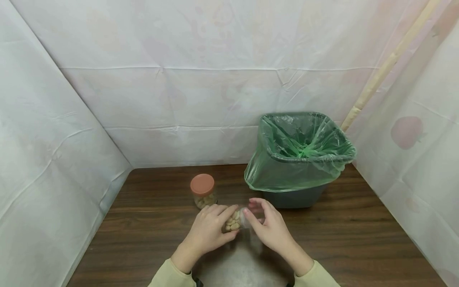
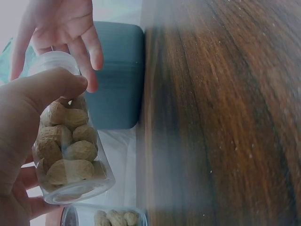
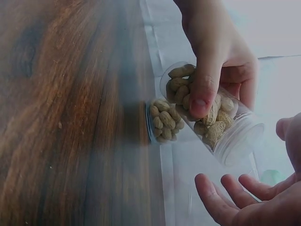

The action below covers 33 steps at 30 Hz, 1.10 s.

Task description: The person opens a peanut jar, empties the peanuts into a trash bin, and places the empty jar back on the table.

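Observation:
My left hand (image 1: 207,228) grips a clear plastic jar (image 2: 70,155) of unshelled peanuts, its thumb across the upper part and the other fingers round the far side. The jar lies tilted in the air, its neck (image 3: 242,141) pointing toward my right hand (image 1: 269,227). That neck is clear and ridged and shows no coloured lid. My right hand has its fingers spread and loosely bent just off the neck, with a gap showing in the right wrist view. Behind the left hand, a second peanut jar (image 1: 205,199) stands upright under an orange-pink lid (image 1: 202,184).
A dark grey bin (image 1: 295,198) lined with a green plastic bag (image 1: 287,175) stands at the back right of the brown wood-grain table (image 1: 143,231). Pale patterned sheets (image 1: 172,95) hang at the back and both sides. A pale pole (image 1: 380,77) slants behind the bin.

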Each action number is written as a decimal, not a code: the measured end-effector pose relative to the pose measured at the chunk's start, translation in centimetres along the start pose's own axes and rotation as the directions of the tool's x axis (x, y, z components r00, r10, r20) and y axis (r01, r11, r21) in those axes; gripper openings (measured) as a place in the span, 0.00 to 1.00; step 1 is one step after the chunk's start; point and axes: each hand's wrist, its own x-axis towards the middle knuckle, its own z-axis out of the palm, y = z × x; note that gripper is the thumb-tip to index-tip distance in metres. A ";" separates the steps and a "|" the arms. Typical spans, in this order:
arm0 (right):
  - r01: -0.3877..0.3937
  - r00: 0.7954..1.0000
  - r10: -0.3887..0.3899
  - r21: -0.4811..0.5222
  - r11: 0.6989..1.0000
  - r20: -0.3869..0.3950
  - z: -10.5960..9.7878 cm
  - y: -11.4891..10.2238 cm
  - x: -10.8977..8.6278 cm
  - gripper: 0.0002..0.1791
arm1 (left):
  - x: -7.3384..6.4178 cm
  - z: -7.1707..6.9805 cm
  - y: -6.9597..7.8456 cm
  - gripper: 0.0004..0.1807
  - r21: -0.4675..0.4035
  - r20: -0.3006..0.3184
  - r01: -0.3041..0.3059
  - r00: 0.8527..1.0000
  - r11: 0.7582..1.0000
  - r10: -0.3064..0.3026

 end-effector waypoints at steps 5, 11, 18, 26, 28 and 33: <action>-0.025 1.000 0.025 -0.012 1.000 0.000 0.2 0.0 0.0 0.23 | 0.0 0.1 0.1 0.38 0.007 -0.024 -0.003 1.000 1.000 0.003; -0.034 0.999 0.034 -0.023 0.999 -0.004 0.3 0.0 -0.1 0.22 | 0.0 0.0 0.2 0.38 0.023 -0.018 0.008 1.000 1.000 -0.008; -0.033 0.999 0.033 -0.008 0.999 0.015 0.5 -0.1 -0.3 0.21 | 0.0 -0.1 0.2 0.39 0.033 -0.022 0.013 1.000 0.999 -0.013; -0.030 0.999 0.030 -0.004 1.000 0.023 0.7 -0.1 -0.4 0.19 | 0.0 0.0 0.2 0.39 0.035 -0.029 0.009 1.000 0.999 -0.008; -0.029 0.999 0.029 -0.004 1.000 0.028 0.7 -0.1 -0.4 0.20 | 0.0 0.0 0.2 0.39 0.031 -0.032 0.007 0.999 0.999 -0.006; -0.025 0.999 0.025 -0.003 1.000 0.038 0.8 -0.1 -0.4 0.22 | 0.0 0.1 0.1 0.39 0.018 -0.047 -0.003 0.999 1.000 0.004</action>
